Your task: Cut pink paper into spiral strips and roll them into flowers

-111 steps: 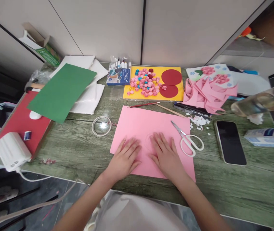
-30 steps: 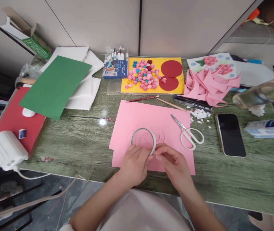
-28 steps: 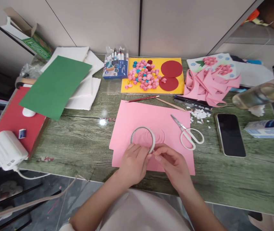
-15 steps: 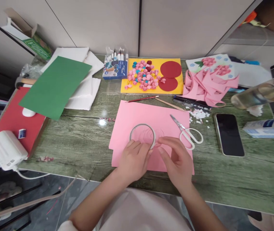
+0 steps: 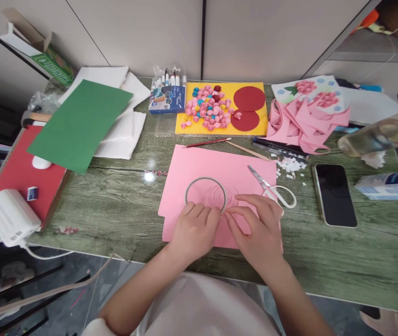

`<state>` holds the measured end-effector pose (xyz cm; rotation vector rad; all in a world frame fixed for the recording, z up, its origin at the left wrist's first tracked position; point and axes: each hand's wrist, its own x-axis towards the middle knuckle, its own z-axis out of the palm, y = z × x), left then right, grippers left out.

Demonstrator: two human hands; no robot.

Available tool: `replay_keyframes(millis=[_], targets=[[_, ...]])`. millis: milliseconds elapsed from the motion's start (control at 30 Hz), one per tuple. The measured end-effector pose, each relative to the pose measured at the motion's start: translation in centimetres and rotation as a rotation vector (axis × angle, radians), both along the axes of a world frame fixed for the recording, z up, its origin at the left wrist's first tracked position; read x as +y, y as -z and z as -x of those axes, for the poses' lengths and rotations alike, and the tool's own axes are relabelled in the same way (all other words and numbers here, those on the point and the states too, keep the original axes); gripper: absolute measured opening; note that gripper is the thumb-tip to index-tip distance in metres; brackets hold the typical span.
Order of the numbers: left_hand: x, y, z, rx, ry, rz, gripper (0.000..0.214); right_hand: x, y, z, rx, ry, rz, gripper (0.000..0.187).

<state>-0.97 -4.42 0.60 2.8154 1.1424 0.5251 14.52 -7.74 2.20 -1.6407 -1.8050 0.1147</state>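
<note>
My left hand (image 5: 196,232) is closed on the near edge of a thin roll of tape (image 5: 187,186), a large pale ring tilted up over pink paper (image 5: 181,163). The thumb and index finger of my right hand (image 5: 258,228) pinch together at the ring's right rim; a loose tape end there is too small to make out. Curling lines, like a thin spiral, show on the pink paper inside and beside the ring. White-handled scissors (image 5: 260,177) lie on the paper just beyond my right hand, which partly hides a handle.
At the back, small rolled paper pieces (image 5: 208,112) and red circles (image 5: 249,98) lie on a yellow sheet (image 5: 181,126). Pink scraps (image 5: 303,123), white bits (image 5: 290,164), a phone (image 5: 336,196) and a bottle (image 5: 373,137) are right. Green paper (image 5: 83,123) and a white charger (image 5: 11,217) are left.
My right hand has closed its thumb and index finger at the tape roll's rim and moved slightly nearer it. The roll has tipped a little, showing rounder.
</note>
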Motion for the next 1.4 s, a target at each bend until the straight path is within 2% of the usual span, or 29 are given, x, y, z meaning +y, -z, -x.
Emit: replay_keyframes(millis=[300, 433, 500, 600, 700, 800, 867, 933, 967, 1033, 1067, 1133, 1200, 1267, 1333, 1400], targets=[[0.2, 0.1, 0.2, -0.089, 0.077, -0.054, 0.008, 0.0, 0.0, 0.2, 0.068, -0.048, 0.120, 0.008], [-0.5, -0.6, 0.3, -0.214, 0.153, -0.076, 0.011, 0.4, 0.8, -1.1, 0.155, 0.077, 0.142, 0.007], [-0.5, -0.8, 0.5, -0.206, 0.154, -0.058, 0.012, 0.6, 1.4, -2.3, 0.351, 0.136, 0.209, 0.005], [0.9, -0.5, 1.6, -0.080, -0.001, -0.038, 0.013, 0.6, 1.9, -4.0, 0.854, 0.172, 0.292, 0.003], [3.6, 0.7, 3.9, 0.014, -0.223, -0.031, 0.016, 0.3, 2.1, -4.6, 1.241, 0.106, 0.392, 0.009], [5.9, 2.0, 6.2, 0.188, -0.506, -0.029, 0.020, -0.1, 2.2, -4.4, 1.296, 0.018, 0.452, 0.016], [6.4, 2.3, 7.0, 0.183, -0.576, 0.017, 0.022, -0.5, 2.5, -4.2, 1.242, -0.037, 0.445, 0.021], [5.8, 2.0, 6.8, 0.100, -0.614, 0.106, 0.034, -1.0, 2.7, -3.9, 1.187, -0.083, 0.431, 0.024], [5.2, 1.6, 6.2, 0.015, -0.609, 0.154, 0.037, -1.3, 2.8, -3.7, 1.160, -0.098, 0.428, 0.026], [3.6, 0.6, 4.6, -0.245, -0.457, 0.376, 0.031, -2.0, 2.8, -3.2, 1.099, -0.123, 0.429, 0.027], [2.6, 0.2, 3.7, -0.393, -0.355, 0.593, 0.023, -2.3, 2.7, -2.8, 1.065, -0.140, 0.437, 0.028], [1.0, -0.2, 1.8, -0.618, -0.176, 1.138, 0.020, -3.0, 2.4, -2.1, 1.004, -0.189, 0.457, 0.029], [-0.2, 0.1, 0.4, -0.837, -0.176, 1.560, 0.023, -3.6, 2.1, -1.6, 0.939, -0.230, 0.474, 0.032], [-0.8, 0.8, -0.4, -1.042, -0.305, 1.804, 0.025, -4.1, 2.0, -1.2, 0.840, -0.249, 0.479, 0.036], [-1.1, 1.5, -0.6, -1.156, -0.427, 1.927, 0.028, -4.5, 2.2, -1.2, 0.733, -0.248, 0.472, 0.040], [-1.2, 1.8, -0.4, -1.207, -0.485, 1.980, 0.029, -4.7, 2.4, -1.3, 0.640, -0.239, 0.460, 0.042]])
